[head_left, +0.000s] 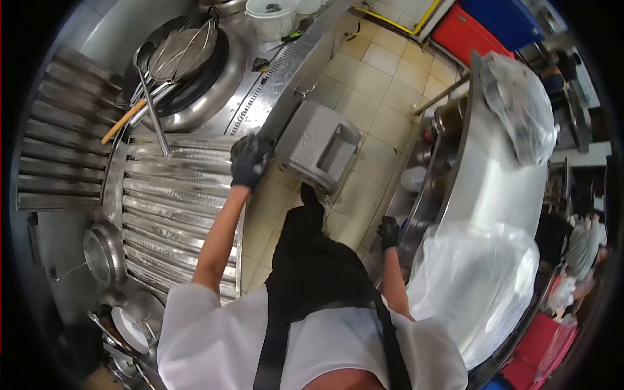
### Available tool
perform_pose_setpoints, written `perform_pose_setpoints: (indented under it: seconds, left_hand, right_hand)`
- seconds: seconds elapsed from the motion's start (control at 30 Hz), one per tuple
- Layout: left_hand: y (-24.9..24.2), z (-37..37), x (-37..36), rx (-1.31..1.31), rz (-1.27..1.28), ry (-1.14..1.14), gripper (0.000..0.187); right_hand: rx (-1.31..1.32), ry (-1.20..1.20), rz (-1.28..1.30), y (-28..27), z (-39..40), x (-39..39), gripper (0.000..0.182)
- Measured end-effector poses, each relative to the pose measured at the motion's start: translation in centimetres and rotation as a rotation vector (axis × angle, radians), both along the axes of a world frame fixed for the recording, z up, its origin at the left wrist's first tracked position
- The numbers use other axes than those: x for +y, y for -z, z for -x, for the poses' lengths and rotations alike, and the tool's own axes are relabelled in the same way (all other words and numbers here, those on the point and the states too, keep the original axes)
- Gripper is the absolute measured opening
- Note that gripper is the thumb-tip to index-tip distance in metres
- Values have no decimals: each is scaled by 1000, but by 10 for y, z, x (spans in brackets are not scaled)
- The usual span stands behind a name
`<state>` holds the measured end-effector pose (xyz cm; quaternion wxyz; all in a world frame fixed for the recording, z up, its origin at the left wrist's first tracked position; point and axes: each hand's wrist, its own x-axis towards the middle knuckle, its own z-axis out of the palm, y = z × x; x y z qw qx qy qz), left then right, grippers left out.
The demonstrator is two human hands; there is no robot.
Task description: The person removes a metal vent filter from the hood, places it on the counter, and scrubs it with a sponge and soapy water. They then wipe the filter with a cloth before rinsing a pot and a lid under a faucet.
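My left hand (249, 161), in a black glove, is at the front edge of the steel counter, by the corner of a slatted metal panel (175, 195). Its fingers are curled, and what they hold, if anything, is hidden. My right hand (389, 233), also gloved in black, hangs low beside the shelf unit (416, 214) with its fingers curled in and nothing visible in them. Wet streaks shine on the panel. Ahead of my foot, a grey plastic box with a handle slot (318, 146) stands on the tiled floor.
A wok (221, 78) on the range holds a strainer (185, 55) and a ladle (151, 97). A white tub (272, 23) sits behind. Plastic-covered items (478, 279) lie on the right counter (497, 188). Red (465, 36) and blue bins (504, 23) stand at the far end.
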<state>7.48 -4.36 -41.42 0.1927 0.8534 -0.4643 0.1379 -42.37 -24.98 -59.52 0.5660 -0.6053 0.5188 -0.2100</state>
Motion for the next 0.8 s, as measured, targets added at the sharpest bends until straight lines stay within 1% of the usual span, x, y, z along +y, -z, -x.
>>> perform_pose_setpoints:
  seconds: [0.03,0.07,0.1,0.13,0.17,0.2,0.23,0.27,0.3,0.33,0.37,0.43,0.47,0.5,0.53,0.57,0.63,0.67,0.73,0.77,0.8]
  left_hand:
    - [5,-15,-35,-35,-82,-79,59]
    - [12,-34,-64,-90,-134,-126,64]
    - [21,-55,-88,-149,-191,-161,70]
    - [39,-78,-103,-13,-123,-176,74]
    - [53,-92,-119,-56,-204,-338,84]
    - [56,-103,-129,6,-216,-420,89]
    - [57,-106,-135,70,-228,-503,95]
    - [48,-105,-145,66,-280,-562,104]
    - [23,-98,-155,120,-313,-552,103]
    - [29,-99,-154,44,-276,-511,102]
    - [27,-97,-159,37,-288,-544,100]
    - [34,-99,-166,23,-312,-582,99]
    - [38,-93,-171,40,-322,-606,99]
    - [30,-94,-179,56,-327,-627,99]
    - [24,-95,-179,70,-349,-629,98]
    - [22,-97,-177,76,-372,-635,98]
    - [19,-96,-180,87,-374,-620,96]
    - [18,-97,-180,95,-381,-625,96]
    - [23,-99,-178,110,-375,-630,96]
    - [28,-101,-175,113,-371,-617,96]
    - [32,-102,-173,95,-366,-605,95]
  right_hand:
    - [-178,294,-404,-8,-6,-16,28]
    - [-167,277,-406,2,-3,-38,28]
    - [-294,39,-313,25,6,-63,28]
    - [-423,-191,-213,38,5,-84,28]
    - [-422,-187,-210,19,-12,-96,28]
    - [-400,117,-310,-19,-34,-104,28]
    - [-372,420,-404,-39,-50,-116,27]
    - [-353,494,-461,-49,-64,-132,26]
    - [-355,491,-457,-51,-75,-146,26]
    - [-234,396,-407,-50,-83,-159,26]
    - [-112,298,-359,-50,-88,-175,26]
    - [-75,280,-414,-35,-90,-205,27]
    - [-47,250,-465,-29,-90,-227,31]
    - [-30,214,-514,-10,-95,-251,36]
    - [-343,232,-684,27,-72,-272,37]
    - [-170,188,-626,12,-88,-287,37]
    - [-163,284,-554,-4,-100,-317,32]
    - [-145,268,-557,-16,-101,-333,32]
    - [-215,268,-664,-46,-117,-367,26]
    - [-204,249,-664,-56,-128,-381,26]
    - [-213,247,-603,-66,-140,-393,25]
